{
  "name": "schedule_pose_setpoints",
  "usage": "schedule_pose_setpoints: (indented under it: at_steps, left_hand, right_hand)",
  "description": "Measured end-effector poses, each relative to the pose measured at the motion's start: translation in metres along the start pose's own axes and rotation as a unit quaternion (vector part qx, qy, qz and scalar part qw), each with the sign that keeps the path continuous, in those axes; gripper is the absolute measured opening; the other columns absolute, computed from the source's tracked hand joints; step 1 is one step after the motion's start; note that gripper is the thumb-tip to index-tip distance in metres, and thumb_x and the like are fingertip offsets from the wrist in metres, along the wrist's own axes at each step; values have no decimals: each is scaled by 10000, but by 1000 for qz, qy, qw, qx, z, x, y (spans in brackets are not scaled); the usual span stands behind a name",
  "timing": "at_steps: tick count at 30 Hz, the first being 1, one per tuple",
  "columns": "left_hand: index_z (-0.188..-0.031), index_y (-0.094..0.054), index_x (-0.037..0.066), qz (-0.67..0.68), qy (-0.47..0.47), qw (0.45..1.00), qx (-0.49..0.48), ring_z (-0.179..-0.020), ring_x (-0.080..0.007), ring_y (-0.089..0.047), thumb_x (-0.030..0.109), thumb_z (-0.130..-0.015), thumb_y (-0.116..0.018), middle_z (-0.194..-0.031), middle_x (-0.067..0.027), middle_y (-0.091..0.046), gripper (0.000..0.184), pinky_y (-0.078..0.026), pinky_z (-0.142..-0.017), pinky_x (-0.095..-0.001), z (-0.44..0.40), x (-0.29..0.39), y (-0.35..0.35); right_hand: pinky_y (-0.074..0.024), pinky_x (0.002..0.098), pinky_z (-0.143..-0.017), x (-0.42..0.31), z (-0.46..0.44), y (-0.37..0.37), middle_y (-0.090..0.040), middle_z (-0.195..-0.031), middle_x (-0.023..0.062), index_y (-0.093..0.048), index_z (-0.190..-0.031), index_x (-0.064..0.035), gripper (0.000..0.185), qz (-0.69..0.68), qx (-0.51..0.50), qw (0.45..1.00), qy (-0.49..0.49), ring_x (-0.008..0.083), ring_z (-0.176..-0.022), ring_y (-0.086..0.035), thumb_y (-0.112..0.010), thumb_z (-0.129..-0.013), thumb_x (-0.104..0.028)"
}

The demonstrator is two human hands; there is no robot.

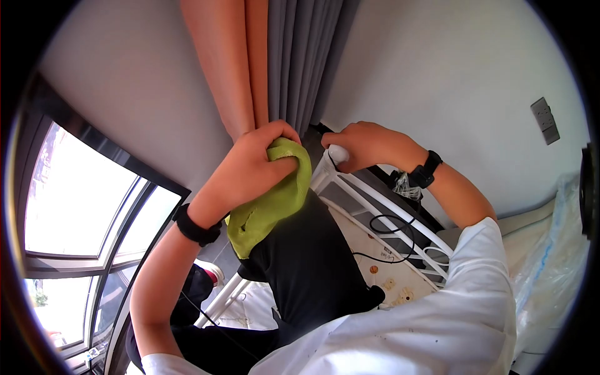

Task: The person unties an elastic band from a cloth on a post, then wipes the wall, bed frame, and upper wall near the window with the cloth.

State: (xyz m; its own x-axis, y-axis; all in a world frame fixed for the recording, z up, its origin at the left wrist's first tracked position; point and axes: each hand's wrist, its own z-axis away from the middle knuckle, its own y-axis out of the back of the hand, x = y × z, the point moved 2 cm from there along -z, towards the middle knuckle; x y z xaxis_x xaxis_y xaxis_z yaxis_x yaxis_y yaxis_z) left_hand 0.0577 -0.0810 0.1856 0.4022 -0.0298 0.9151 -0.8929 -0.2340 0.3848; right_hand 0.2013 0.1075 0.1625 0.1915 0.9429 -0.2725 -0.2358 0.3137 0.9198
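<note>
My left hand (255, 164) is closed around a folded lime-green cloth (269, 215), which hangs down over my knee in black trousers (306, 262). With its fingers curled, my right hand (365, 147) grips the rounded top end of a white metal frame (338, 155). Slanting rails of that frame run down to the right below the hand. The fingertips of the right hand are partly hidden behind the frame's end.
Orange-brown and grey curtains (297, 69) hang just beyond my left hand. Windows (81, 194) stand at the left. A black cable (412, 240) loops across the frame over a patterned pale board (350, 231). Clear plastic sheeting (550, 269) lies at the right, below a wall socket (545, 120).
</note>
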Motion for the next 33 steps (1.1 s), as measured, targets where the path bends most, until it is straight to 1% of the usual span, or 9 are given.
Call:
schedule_pose_setpoints:
  at_steps: [6,9,13,17,21,23,27,31,33]
  left_hand:
    - [-1012,-570,30,1,-16,999,27,-771,-186,-613,61,-789,-579,-822,-96,-611,225,-495,-731,-311,16,-6,6]
    - [-1026,-577,32,9,-21,999,25,-757,-233,-639,89,-798,-585,-808,-127,-628,236,-505,-715,-337,28,-8,15]
    - [-1060,-600,45,-89,16,996,24,-846,-264,-666,114,-821,-590,-862,-201,-657,249,-510,-750,-368,38,-9,38]
    - [-1066,-609,38,-142,-21,980,141,-854,-298,-663,154,-834,-602,-893,-198,-665,259,-509,-741,-369,49,6,78]
    - [-1073,-596,-7,-110,28,953,280,-826,-273,-658,166,-867,-579,-915,-165,-663,269,-507,-746,-345,67,3,123]
    - [-1074,-592,-31,112,42,938,327,-848,-223,-647,152,-890,-560,-943,-134,-652,261,-507,-744,-328,73,-16,152]
    - [-1102,-589,-19,264,-33,877,401,-887,-188,-621,136,-908,-539,-974,-104,-640,253,-514,-767,-311,97,-28,211]
    - [-1087,-573,-16,208,-111,831,503,-886,-205,-627,141,-910,-552,-980,-106,-634,238,-534,-757,-340,115,-39,259]
    - [-1072,-543,-25,312,-178,742,567,-899,-228,-632,154,-911,-572,-985,-127,-628,242,-552,-756,-367,125,-55,279]
  right_hand:
    - [-488,392,-766,-5,-12,7,-599,-1079,119,-604,-1030,-113,352,86,-56,993,53,302,-932,-601,-717,-709,-201]
    - [-433,362,-962,4,-18,4,-586,-1129,150,-550,-1233,-30,537,-32,-175,978,113,307,-1072,-549,-687,-728,-152]
    - [-437,419,-946,-45,-26,28,-589,-1139,192,-568,-1202,-3,526,72,-3,975,212,372,-1101,-527,-715,-757,-243]
    - [-425,395,-998,-137,-44,49,-580,-1238,196,-393,-1359,-12,715,-227,-35,941,247,315,-1216,-514,-719,-823,-353]
    - [-464,381,-947,-170,-113,51,-612,-1186,172,-377,-1375,-36,691,-203,-49,958,199,307,-1139,-571,-706,-824,-291]
    - [-490,383,-884,-176,-157,46,-634,-1118,193,-407,-1328,-39,605,-215,64,942,249,339,-1045,-620,-677,-817,-218]
    - [-497,420,-825,-191,-197,63,-641,-1041,228,-440,-1239,-15,494,-115,130,949,264,369,-967,-638,-638,-806,-146]
    - [-492,480,-747,-227,-224,105,-636,-989,253,-411,-1196,-11,433,-6,298,930,216,417,-920,-624,-610,-843,-162]
    - [-491,487,-737,-263,-221,131,-635,-959,246,-404,-1183,-18,419,-7,377,902,210,425,-909,-622,-594,-872,-224]
